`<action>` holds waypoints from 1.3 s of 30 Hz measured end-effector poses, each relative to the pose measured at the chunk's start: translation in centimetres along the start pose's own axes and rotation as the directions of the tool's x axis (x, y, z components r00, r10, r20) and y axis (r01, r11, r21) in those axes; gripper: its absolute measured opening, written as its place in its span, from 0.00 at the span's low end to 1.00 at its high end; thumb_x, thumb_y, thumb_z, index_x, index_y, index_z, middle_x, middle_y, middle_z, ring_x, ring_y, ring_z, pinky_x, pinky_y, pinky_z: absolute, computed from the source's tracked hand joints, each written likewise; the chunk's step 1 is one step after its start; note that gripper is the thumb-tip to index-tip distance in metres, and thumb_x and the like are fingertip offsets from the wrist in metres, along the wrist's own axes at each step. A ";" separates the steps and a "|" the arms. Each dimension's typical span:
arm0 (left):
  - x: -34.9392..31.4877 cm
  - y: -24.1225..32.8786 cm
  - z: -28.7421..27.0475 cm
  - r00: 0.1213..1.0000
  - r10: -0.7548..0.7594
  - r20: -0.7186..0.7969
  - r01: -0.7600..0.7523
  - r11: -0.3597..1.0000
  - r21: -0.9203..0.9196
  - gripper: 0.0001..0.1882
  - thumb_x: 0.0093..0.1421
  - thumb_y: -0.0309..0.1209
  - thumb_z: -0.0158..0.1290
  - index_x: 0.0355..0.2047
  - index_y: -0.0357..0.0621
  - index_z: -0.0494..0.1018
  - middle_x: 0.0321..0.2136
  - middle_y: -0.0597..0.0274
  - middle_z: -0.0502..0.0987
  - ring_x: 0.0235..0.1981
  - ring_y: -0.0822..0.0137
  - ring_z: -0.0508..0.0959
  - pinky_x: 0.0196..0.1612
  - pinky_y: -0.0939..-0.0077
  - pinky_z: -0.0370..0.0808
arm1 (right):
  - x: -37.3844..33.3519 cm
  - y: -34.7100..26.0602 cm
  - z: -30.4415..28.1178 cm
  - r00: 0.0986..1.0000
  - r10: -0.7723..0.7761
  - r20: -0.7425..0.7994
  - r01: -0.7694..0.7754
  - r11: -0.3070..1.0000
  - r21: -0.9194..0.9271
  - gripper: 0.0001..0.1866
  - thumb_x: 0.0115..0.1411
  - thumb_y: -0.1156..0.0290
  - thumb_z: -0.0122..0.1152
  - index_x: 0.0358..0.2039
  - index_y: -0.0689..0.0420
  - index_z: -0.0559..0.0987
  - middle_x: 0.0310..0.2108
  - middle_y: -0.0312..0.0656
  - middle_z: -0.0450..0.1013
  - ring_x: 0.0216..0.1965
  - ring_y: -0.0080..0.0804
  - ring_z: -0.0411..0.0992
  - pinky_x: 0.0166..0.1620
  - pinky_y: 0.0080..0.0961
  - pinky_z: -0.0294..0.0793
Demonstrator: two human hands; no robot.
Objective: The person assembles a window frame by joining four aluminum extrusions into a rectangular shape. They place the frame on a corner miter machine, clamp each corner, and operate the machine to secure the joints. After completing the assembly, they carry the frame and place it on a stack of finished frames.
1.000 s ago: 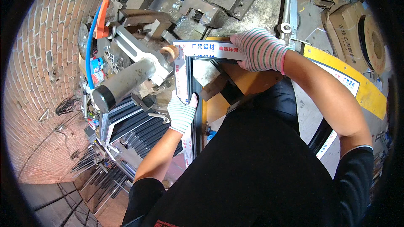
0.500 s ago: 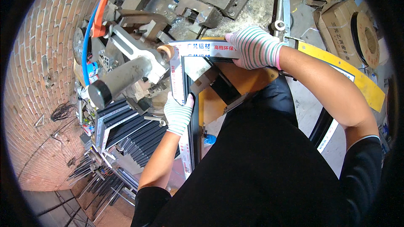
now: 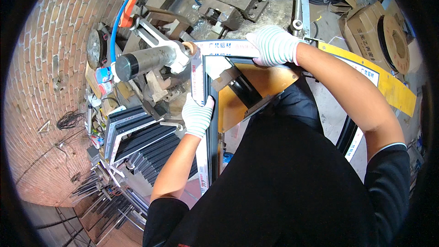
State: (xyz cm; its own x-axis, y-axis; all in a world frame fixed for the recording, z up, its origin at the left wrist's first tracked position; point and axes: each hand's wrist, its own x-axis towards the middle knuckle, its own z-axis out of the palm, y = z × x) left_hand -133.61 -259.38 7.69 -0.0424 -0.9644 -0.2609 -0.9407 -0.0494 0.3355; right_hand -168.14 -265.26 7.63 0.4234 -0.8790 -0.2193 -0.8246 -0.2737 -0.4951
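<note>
A window frame point(image 3: 229, 47) of dark metal profile, faced with white printed film, lies with one corner at the machine. My left hand point(image 3: 198, 115), in a striped knit glove, is closed round the side piece below that corner, thumb on its inner edge. My right hand point(image 3: 275, 45), gloved alike, grips the far piece to the right of the corner. Close against the outside of the corner is the machine's clamp head with a grey cylinder point(image 3: 148, 61). Inside the corner sits a metal block point(image 3: 222, 78) over a yellow plate point(image 3: 270, 80).
An orange lever point(image 3: 130, 7) and a blue air hose point(image 3: 113, 41) rise at the left. More dark frames point(image 3: 130, 130) and profiles are stacked at lower left. A yellow arm point(image 3: 393, 91) reaches right under the frame. Cardboard boxes point(image 3: 361, 29) stand at far right, a brick wall point(image 3: 50, 77) at left.
The view has shifted slightly, so the machine appears a little further right and higher. Both hands keep hold of the frame, its corner still at the clamp head.
</note>
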 end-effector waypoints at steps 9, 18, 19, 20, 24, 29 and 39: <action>-0.1 0.3 0.0 1.000 -0.013 -0.009 0.013 1.000 -0.008 0.24 0.56 0.45 0.65 0.42 0.39 0.74 0.34 0.42 0.82 0.37 0.42 0.82 0.44 0.55 0.79 | 0.0 0.3 0.6 1.000 -0.002 -0.015 0.002 1.000 0.016 0.26 0.49 0.54 0.69 0.41 0.61 0.77 0.32 0.58 0.78 0.37 0.60 0.77 0.43 0.48 0.76; 0.1 0.2 0.1 1.000 -0.026 -0.003 0.026 1.000 -0.002 0.24 0.56 0.47 0.64 0.42 0.40 0.74 0.34 0.43 0.82 0.38 0.42 0.83 0.45 0.56 0.79 | 0.2 0.6 1.0 0.999 -0.019 -0.034 0.019 1.000 0.007 0.24 0.48 0.54 0.69 0.39 0.59 0.76 0.32 0.58 0.78 0.37 0.61 0.77 0.42 0.49 0.76; 0.1 0.3 0.1 0.999 -0.036 0.002 0.036 0.999 -0.009 0.24 0.56 0.47 0.64 0.42 0.40 0.74 0.34 0.43 0.82 0.38 0.42 0.83 0.45 0.56 0.79 | 0.2 0.7 1.0 0.999 -0.022 -0.039 0.023 1.000 0.005 0.24 0.48 0.55 0.69 0.39 0.60 0.76 0.32 0.58 0.78 0.36 0.61 0.77 0.42 0.49 0.76; 0.1 0.4 0.1 0.999 -0.047 0.007 0.047 0.999 -0.016 0.24 0.56 0.47 0.64 0.42 0.40 0.74 0.34 0.43 0.82 0.38 0.42 0.83 0.45 0.56 0.79 | 0.3 0.8 1.1 0.998 -0.029 -0.050 0.029 1.000 0.007 0.24 0.48 0.55 0.69 0.39 0.60 0.76 0.31 0.58 0.77 0.36 0.61 0.77 0.42 0.49 0.76; 0.3 0.6 -0.1 0.999 -0.050 0.015 0.050 0.999 0.007 0.24 0.56 0.47 0.64 0.42 0.41 0.74 0.34 0.44 0.82 0.37 0.43 0.83 0.45 0.56 0.79 | 0.5 0.9 1.4 0.999 -0.019 -0.046 0.020 1.000 0.019 0.24 0.48 0.55 0.69 0.38 0.60 0.77 0.31 0.58 0.77 0.36 0.62 0.77 0.42 0.50 0.76; 0.5 0.4 0.0 0.999 -0.046 0.011 0.046 0.999 -0.016 0.23 0.56 0.46 0.64 0.42 0.41 0.74 0.34 0.44 0.82 0.37 0.44 0.83 0.45 0.56 0.79 | 0.8 1.1 1.7 0.997 -0.019 -0.070 0.019 1.000 0.001 0.23 0.48 0.55 0.69 0.37 0.60 0.77 0.31 0.59 0.77 0.36 0.62 0.77 0.42 0.49 0.76; 1.0 -0.3 0.5 0.999 -0.037 0.001 0.037 0.998 0.044 0.24 0.56 0.47 0.63 0.41 0.41 0.74 0.33 0.43 0.82 0.37 0.42 0.82 0.45 0.54 0.78 | 1.1 1.3 1.9 0.997 -0.023 -0.074 0.023 1.000 -0.001 0.24 0.47 0.54 0.69 0.37 0.60 0.77 0.30 0.58 0.77 0.35 0.62 0.77 0.40 0.49 0.76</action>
State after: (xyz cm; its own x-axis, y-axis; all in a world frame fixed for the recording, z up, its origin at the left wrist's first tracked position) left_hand -133.57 -260.16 6.86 -0.0082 -0.9617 -0.2739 -0.9556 -0.0732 0.2856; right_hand -168.08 -265.84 5.18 0.4132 -0.8991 -0.1447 -0.8150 -0.2942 -0.4993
